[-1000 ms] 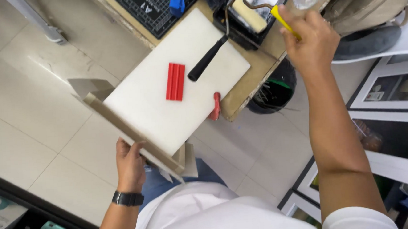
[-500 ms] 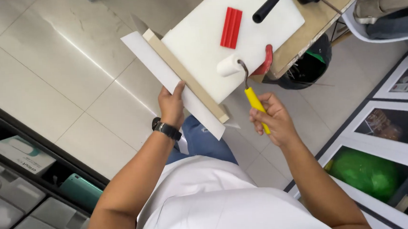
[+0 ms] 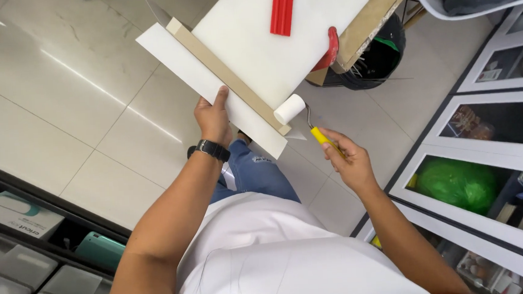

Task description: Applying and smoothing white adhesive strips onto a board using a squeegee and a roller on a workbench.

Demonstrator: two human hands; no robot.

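the right hand [image 3: 350, 163] has its grip closed around the yellow handle of a paint roller [image 3: 290, 109], whose white head touches the white board [image 3: 267, 40] on the tabletop [image 3: 380, 6]. the left hand [image 3: 213, 116] pinches a white sheet [image 3: 193, 72] at the board's edge. a black bin [image 3: 383, 55] under the tabletop holds sticks.

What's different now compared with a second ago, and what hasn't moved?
The right hand has brought the small yellow-handled paint roller from the far bench down to the near end of the tan strip. The left hand still grips the white sheet; the red block stays put.
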